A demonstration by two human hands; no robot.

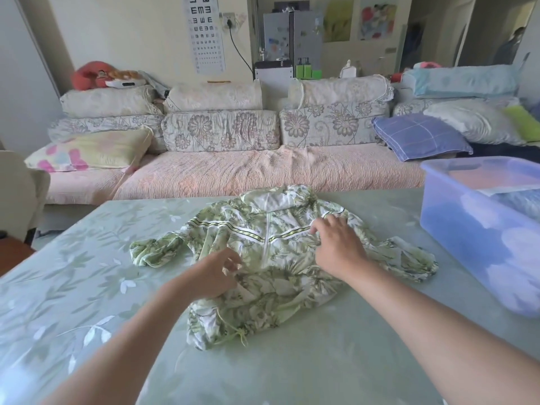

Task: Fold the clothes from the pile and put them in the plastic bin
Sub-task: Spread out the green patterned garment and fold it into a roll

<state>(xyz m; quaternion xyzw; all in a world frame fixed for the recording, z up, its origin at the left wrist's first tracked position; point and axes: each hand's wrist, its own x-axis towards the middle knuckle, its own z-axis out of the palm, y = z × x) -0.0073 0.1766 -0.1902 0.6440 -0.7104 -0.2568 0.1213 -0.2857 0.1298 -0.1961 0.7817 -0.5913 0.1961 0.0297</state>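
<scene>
Nearest to the camera, the left forearm (131, 346) and the right forearm (438, 331) reach forward over the worktop (292, 375), which has a pale green leaf-pattern cover. In the middle of it lies the green floral jacket (263, 287), spread with the zipper side up, sleeves out to both sides, not yet folded. The left hand (216, 273) is at the lower left part of the jacket with fingers curled at the cloth. It seems to pinch a fold, but I cannot tell this for sure. The right hand (336, 244) rests on the chest of the jacket with relaxed fingers and grips nothing. The plastic bin (467, 244) stands at the right side of the worktop, near the right sleeve, and some cloth is already inside.

I think the risk is in the thin, slippery-looking cloth: if one hand pulls while the other does not press enough, the whole jacket can slide and wrinkle. The loose drawstring at the hem may also catch in the fold.
</scene>
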